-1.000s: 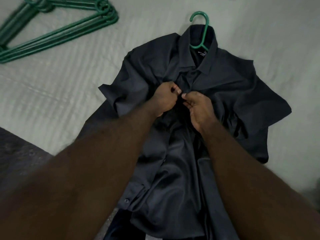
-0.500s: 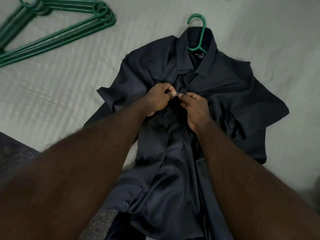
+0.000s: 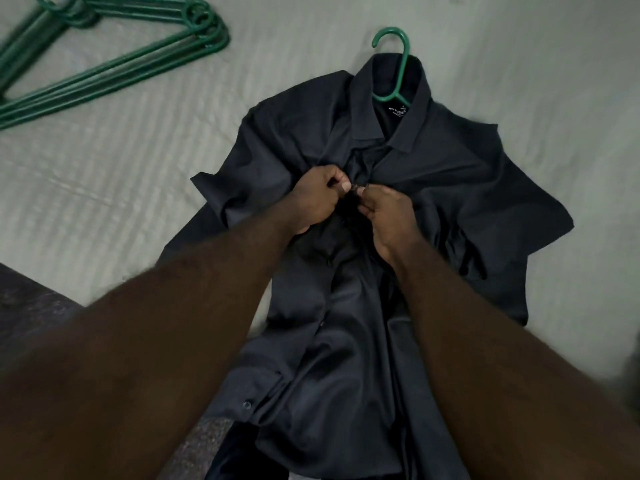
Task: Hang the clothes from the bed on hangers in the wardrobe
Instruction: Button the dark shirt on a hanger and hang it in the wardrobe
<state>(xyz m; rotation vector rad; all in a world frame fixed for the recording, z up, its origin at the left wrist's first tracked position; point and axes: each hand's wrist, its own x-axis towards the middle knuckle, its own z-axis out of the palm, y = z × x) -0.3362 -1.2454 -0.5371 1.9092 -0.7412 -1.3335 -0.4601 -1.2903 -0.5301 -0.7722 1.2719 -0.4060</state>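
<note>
On the pale bed (image 3: pixel 131 174), the dark shirt (image 3: pixel 450 188) lies face up with a green hanger (image 3: pixel 398 74) already slipped inside its collar, the hook poking out past the neck. Just below the collar, the left hand (image 3: pixel 315 202) pinches one edge of the front opening and the right hand (image 3: pixel 386 216) pinches the other. Their fingertips meet over the placket, probably at an upper fastening too small to make out.

The step looks like closing the shirt near the top so it will not slide off the hanger. It should go best with the two edges held flat and overlapped, the fastening fed through edge-first, and no tugging that drags the collar off the hanger's shoulders. A lower button (image 3: pixel 246 405) looks undone. Spare green hangers (image 3: pixel 114 67) lie stacked well apart, toward the bed's far left.
</note>
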